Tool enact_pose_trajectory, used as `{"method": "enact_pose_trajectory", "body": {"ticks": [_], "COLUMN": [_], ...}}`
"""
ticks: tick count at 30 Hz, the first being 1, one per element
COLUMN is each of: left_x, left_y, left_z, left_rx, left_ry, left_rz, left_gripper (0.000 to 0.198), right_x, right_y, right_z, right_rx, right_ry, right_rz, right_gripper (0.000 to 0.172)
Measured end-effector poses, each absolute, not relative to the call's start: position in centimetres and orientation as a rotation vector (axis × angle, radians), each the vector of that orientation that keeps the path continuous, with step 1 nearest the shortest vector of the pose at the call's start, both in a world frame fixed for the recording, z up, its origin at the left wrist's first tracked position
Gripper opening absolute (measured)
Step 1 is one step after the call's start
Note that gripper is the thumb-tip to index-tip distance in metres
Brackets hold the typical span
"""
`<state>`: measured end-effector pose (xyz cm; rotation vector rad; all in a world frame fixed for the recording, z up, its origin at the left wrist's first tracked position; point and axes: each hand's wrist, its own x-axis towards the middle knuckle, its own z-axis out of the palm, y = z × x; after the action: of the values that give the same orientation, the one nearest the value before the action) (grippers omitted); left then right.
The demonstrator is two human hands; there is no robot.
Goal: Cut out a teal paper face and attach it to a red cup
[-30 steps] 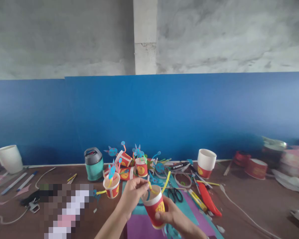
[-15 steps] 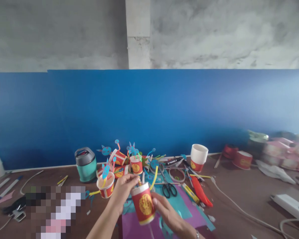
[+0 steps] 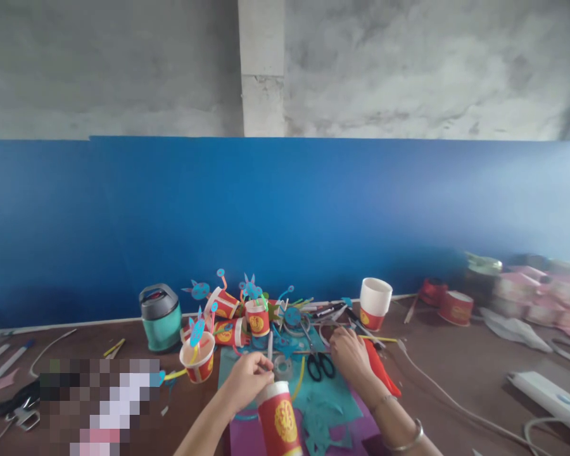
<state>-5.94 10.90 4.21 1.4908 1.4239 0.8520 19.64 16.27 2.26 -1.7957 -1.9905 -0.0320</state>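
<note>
A red-and-white paper cup (image 3: 281, 421) with a gold emblem stands slightly tilted at the bottom middle. My left hand (image 3: 247, 379) is closed at its white rim, thumb and fingers pinched together; whatever small part lies between the fingertips is hidden. My right hand (image 3: 349, 351) reaches down among the tools just right of the black scissors (image 3: 320, 366). Its fingers point downward, and their tips are hidden, so any hold is unclear. Beside that hand lies a red tapered object (image 3: 384, 370). Teal cut paper (image 3: 327, 427) lies right of the cup, over a purple sheet (image 3: 242, 437).
Several decorated paper cups (image 3: 197, 364) with blue paper figures cluster at the left middle. A teal lidded container (image 3: 160, 320) stands behind them. Stacked white-topped cups (image 3: 375, 304) stand at the right back. A white power strip (image 3: 548, 396) and cable lie far right.
My right hand has left the cup and moved up and right to the tools, covering the yellow cutter. The cup has dropped lower in view, with my left hand still at its rim.
</note>
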Motion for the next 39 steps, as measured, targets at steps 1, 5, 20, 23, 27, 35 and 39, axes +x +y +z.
{"method": "enact_pose_trajectory", "body": {"ticks": [1,5,20,23,27,35,39], "left_x": [-5.9,-5.6,-3.7,-3.6,-3.7,-3.6,-3.6], "left_y": [11.0,10.7,8.4,8.7,9.2,8.8,8.6], "left_z": [4.2,5.2,7.5,7.5,7.3,8.2,8.5], "left_rx": [1.570,1.841,1.880,1.684,1.584,1.579,1.566], "left_ry": [1.456,1.426,1.181,1.170,1.215,1.259,1.262], "left_rz": [0.924,1.307,1.417,1.421,1.469,1.514,1.510], "left_gripper": [0.015,0.025,0.030,0.018,0.005,0.009,0.010], "right_x": [19.4,17.4,12.2,12.1,11.8,11.4,11.4], "right_y": [16.4,15.8,10.8,10.7,10.4,10.0,9.9], "right_z": [2.6,5.4,9.9,10.0,10.2,10.5,10.8], "right_rx": [-1.777,-1.633,-0.968,-0.980,-1.008,-0.941,-0.927], "right_ry": [-1.986,-2.008,-2.157,-2.180,-2.198,-2.178,-2.172], "right_rz": [-0.027,0.063,0.364,0.342,0.310,0.360,0.382], "right_gripper": [0.025,0.022,0.018,0.019,0.018,0.033,0.031]}}
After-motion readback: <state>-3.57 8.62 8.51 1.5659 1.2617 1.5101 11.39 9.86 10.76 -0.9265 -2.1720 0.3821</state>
